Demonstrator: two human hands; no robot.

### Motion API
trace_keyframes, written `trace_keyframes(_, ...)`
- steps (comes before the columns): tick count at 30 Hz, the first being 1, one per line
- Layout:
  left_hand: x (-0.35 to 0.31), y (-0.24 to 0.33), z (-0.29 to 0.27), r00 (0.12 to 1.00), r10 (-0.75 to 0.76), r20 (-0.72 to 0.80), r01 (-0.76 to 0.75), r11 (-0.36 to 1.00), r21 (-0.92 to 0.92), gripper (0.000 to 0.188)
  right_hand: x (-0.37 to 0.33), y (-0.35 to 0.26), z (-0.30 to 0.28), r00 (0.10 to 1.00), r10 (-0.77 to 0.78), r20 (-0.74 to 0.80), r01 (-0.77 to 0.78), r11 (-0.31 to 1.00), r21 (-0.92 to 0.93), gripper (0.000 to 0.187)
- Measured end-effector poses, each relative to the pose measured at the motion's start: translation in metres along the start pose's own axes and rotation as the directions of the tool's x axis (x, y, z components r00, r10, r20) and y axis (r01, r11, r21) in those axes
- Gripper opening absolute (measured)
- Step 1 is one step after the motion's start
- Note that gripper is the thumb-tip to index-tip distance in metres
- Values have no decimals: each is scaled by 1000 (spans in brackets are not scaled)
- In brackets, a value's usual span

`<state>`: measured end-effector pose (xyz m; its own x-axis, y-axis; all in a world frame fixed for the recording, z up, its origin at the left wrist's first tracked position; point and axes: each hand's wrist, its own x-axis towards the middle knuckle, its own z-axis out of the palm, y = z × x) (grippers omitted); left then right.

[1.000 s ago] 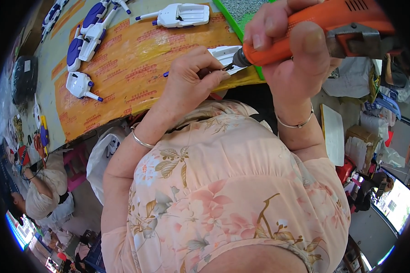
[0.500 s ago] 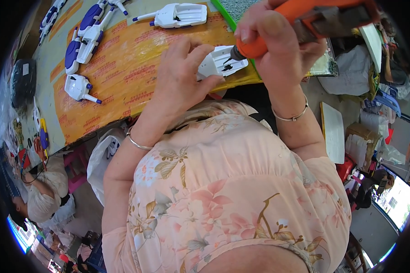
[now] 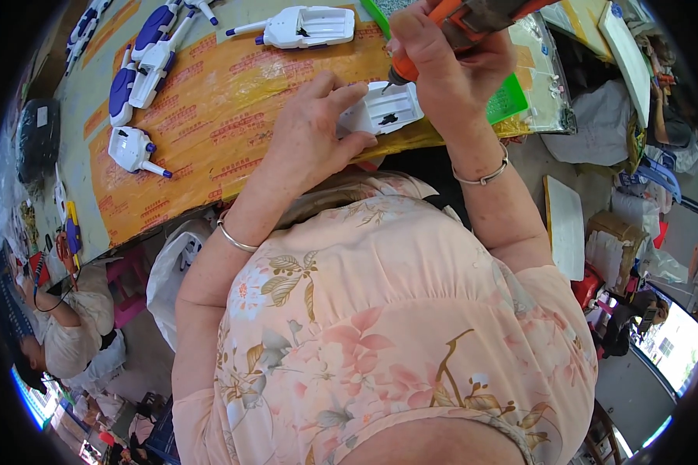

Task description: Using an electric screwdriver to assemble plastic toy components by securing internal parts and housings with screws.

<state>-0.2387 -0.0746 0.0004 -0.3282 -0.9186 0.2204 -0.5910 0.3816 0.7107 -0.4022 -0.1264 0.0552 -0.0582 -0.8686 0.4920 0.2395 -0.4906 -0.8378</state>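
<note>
On the table near its front edge lies a white plastic housing (image 3: 399,107) with a hollow, ribbed inside and a small black part in it. My left hand (image 3: 318,124) grips the housing's left end between thumb and fingers. In my right hand (image 3: 454,77) is an orange and grey power screwdriver (image 3: 473,22), its dark bit pointing down at the upper left part of the housing. Whether the bit touches a screw is too small to tell. A similar white housing (image 3: 318,27) with a blue-tipped stem lies open side up beyond my left hand.
Several white and purple housings (image 3: 153,74) lie at the table's left, with another white one (image 3: 130,149) nearer. A bright green tray (image 3: 508,101) stands at the right behind my right hand. Orange printed tape (image 3: 209,132) covers the tabletop. Another person (image 3: 77,318) sits at the far left.
My right hand has shifted the screwdriver left and up, from the housing's right part to its upper left. The green tray shows more now. My left hand keeps its hold.
</note>
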Motion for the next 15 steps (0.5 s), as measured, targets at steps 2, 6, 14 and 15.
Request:
trace_keyframes(2, 0, 0, 0, 1000, -3, 3, 3, 1000, -4, 59, -1, 4, -1, 1000, -5, 8, 5, 1000, 28, 31)
trace_keyframes(6, 1, 1, 0, 1000, 15, -4, -15, 999, -33, 57, 3, 22, -4, 1000, -1, 12, 0, 998, 69, 29)
trace_keyframes(14, 6, 1, -2, 999, -30, 29, 33, 995, -92, 52, 19, 70, -16, 843, -514, 159, 472, 849, 238, 24)
trace_keyframes(15, 6, 0, -2, 999, -33, 33, 36, 994, -103, 51, 14, 59, -12, 842, -515, 160, 473, 848, 239, 24)
